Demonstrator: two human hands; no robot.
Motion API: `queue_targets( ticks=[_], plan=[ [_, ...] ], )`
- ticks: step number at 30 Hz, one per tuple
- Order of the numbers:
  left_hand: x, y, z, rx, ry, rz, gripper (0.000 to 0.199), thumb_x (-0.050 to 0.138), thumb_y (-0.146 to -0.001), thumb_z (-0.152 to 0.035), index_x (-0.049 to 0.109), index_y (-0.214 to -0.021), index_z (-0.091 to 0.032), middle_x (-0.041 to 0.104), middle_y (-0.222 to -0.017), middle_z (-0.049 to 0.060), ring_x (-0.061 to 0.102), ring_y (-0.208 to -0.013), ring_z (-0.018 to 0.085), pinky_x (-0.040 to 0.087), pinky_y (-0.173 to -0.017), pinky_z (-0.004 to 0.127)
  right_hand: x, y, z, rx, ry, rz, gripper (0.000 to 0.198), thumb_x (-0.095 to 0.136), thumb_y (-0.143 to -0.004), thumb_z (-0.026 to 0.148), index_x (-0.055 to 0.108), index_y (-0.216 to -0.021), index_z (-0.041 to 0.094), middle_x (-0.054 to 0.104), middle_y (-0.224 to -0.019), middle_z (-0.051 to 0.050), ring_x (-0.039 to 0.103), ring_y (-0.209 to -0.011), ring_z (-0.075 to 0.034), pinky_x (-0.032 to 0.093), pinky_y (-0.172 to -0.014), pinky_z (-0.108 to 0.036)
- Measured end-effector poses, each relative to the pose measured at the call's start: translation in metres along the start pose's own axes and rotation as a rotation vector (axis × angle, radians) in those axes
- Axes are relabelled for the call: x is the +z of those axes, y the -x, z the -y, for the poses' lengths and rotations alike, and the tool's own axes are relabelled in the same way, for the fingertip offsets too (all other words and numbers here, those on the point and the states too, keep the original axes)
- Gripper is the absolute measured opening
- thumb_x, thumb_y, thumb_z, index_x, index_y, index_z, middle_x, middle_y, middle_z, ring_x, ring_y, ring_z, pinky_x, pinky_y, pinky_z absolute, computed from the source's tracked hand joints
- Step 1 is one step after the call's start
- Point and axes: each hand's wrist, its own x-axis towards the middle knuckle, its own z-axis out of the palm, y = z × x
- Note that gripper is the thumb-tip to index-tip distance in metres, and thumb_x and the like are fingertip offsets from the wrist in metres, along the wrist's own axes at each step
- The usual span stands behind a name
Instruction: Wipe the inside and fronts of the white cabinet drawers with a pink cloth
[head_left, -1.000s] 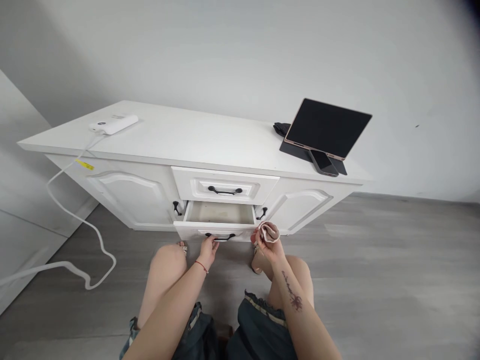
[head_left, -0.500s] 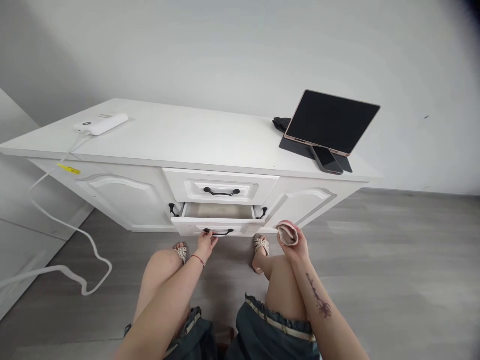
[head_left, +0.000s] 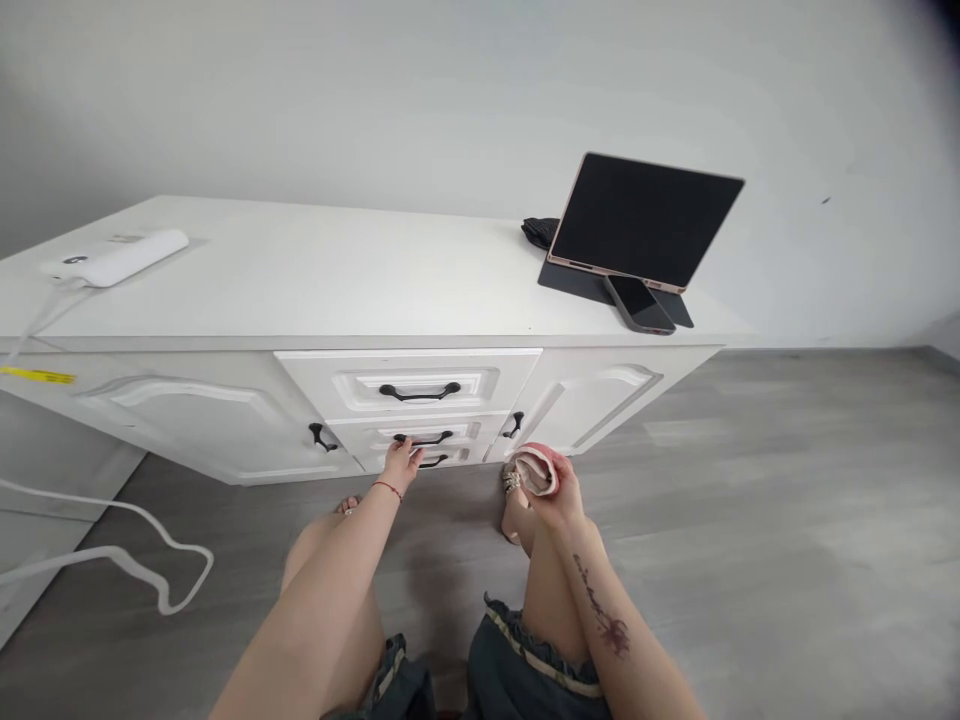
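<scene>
My left hand has its fingers on the left end of a black drawer handle. That handle belongs to the middle drawer of a white cabinet, and the drawer is fully closed. In my right hand, beside the cabinet's right door, is a rolled pink-and-white cloth. Its open, hollow end faces up; what kind of cloth it is I cannot make out. Above is the top drawer, closed, and below it another black handle shows partly behind my fingers.
On the white cabinet top stand a tablet on a dark stand, a phone and a black bundle. A white device at left trails a white cable to the floor. My feet are close to the cabinet.
The middle drawer, pulled out before, is now pushed in, with my left hand still at its handle. My right hand and the rolled cloth have shifted left in view. The camera view has turned slightly.
</scene>
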Motion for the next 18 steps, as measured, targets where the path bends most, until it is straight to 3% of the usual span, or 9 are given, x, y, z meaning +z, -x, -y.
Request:
queue_targets(
  ticks=[12,18],
  plan=[
    [0.006,0.008,0.001,-0.017,0.008,-0.067,0.024,0.05,-0.093,-0.009,0.047,-0.074,-0.023,0.054,-0.07,-0.002,0.058,-0.062,0.008,0.055,-0.077,0.023,-0.003,-0.008,0.003,-0.057,-0.009,-0.026,0.009,0.061,-0.072,0.021,0.067,-0.079,0.02,0.076,-0.077,-0.001,0.072,-0.076,-0.019,0.059,-0.07,-0.032],
    [-0.002,0.037,-0.018,-0.026,-0.051,-0.049,0.018,0.057,-0.089,-0.01,0.055,-0.074,-0.021,0.054,-0.073,0.001,0.06,-0.07,0.013,0.053,-0.079,0.028,0.001,0.0,0.021,-0.122,-0.089,-0.108,0.009,0.057,-0.071,0.018,0.065,-0.074,0.02,0.073,-0.066,0.003,0.068,-0.062,-0.014,0.054,-0.057,-0.025]
  ],
)
